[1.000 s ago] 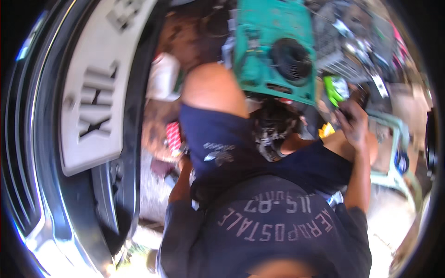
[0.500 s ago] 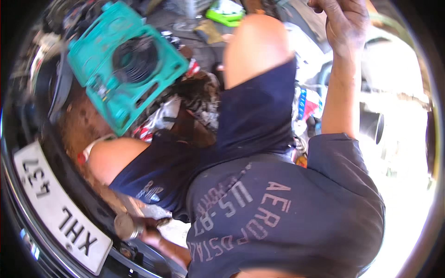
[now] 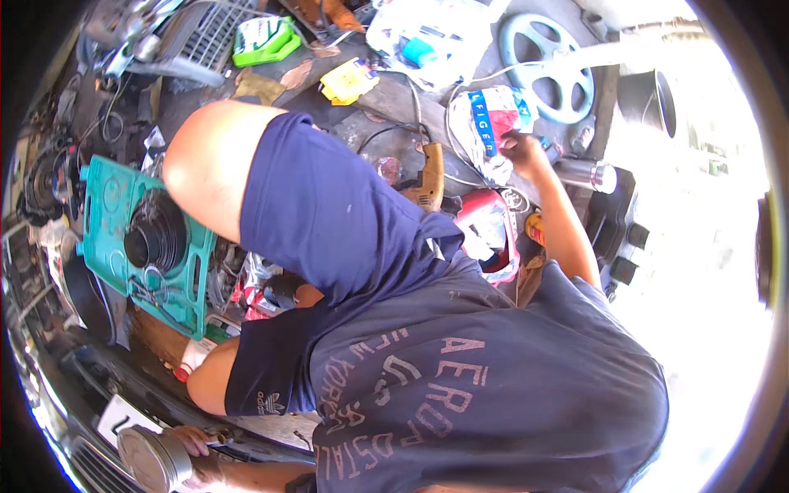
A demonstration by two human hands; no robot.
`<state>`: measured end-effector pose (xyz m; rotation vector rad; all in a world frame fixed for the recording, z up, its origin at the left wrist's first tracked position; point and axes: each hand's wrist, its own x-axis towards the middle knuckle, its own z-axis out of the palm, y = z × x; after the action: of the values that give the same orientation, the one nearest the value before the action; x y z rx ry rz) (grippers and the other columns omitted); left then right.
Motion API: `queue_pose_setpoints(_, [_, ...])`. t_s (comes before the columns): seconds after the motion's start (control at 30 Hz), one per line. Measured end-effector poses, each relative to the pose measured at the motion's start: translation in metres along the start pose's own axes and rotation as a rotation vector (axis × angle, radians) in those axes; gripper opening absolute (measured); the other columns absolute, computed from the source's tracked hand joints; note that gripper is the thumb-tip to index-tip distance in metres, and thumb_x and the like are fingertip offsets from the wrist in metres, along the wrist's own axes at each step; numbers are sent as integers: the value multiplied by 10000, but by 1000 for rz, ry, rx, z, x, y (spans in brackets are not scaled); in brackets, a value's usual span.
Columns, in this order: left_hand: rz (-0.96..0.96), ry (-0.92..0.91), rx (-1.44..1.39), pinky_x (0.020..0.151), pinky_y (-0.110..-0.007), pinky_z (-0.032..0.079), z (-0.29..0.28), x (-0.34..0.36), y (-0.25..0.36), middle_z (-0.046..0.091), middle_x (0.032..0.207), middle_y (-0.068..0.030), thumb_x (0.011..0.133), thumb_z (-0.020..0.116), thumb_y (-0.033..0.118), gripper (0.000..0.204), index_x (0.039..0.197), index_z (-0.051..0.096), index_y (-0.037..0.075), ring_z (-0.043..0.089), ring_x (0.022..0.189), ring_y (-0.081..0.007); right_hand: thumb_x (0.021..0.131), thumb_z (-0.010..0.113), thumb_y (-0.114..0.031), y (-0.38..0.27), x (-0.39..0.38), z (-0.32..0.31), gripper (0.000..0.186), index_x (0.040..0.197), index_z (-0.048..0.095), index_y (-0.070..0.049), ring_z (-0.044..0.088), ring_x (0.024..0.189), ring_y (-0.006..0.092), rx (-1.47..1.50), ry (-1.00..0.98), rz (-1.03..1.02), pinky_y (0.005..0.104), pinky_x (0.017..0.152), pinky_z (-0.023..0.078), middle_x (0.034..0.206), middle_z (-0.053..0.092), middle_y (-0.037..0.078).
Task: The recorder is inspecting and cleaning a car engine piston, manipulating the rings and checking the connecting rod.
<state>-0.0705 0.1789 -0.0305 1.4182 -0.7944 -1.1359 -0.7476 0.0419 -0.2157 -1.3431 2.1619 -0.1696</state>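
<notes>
Low at the left, my left hand (image 3: pixel 196 450) grips a grey metal engine piston (image 3: pixel 148 460), its round crown facing up and a rod-like part showing beside the fingers. Over on the right, my right hand (image 3: pixel 521 154) reaches forward with its fingers bent onto a crumpled white, blue and red cloth (image 3: pixel 485 123). The fingertips are partly hidden against the cloth's folds. A silver metal tumbler (image 3: pixel 588 175) lies just beside my right wrist.
A teal tool case (image 3: pixel 107 193) holding black coiled bands (image 3: pixel 156 232) lies open at left. Car bodywork with a white number plate (image 3: pixel 123 419) borders the lower left. Nearby are a yellow power drill (image 3: pixel 429 177), a red container (image 3: pixel 501 267), a blue spoked wheel (image 3: pixel 514 39) and a yellow packet (image 3: pixel 349 80).
My view has shifted toward the right. My right hand has come down from a raised position onto the cloth. My left hand still holds the piston, now lower and farther left.
</notes>
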Motion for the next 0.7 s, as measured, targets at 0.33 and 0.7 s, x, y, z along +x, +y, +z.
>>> queue_pose_setpoints(0.33, [55, -227, 284, 817, -349, 441, 26, 71, 30, 617, 1002, -129, 718, 609, -4, 354, 1063, 545, -51, 569, 920, -203, 769, 603, -148, 54, -65, 63, 264, 1024, 625, -83, 655, 834, 245, 198, 188, 327, 335, 749, 493, 856, 677, 91])
queue_pose_setpoints(0.7, [227, -302, 534, 788, -346, 451, 50, 118, 41, 615, 994, -127, 715, 602, -6, 367, 1073, 535, -50, 575, 891, -201, 756, 631, -140, 90, -89, 75, 268, 1001, 615, -32, 646, 802, 217, 335, 418, 421, 313, 755, 487, 845, 667, 105])
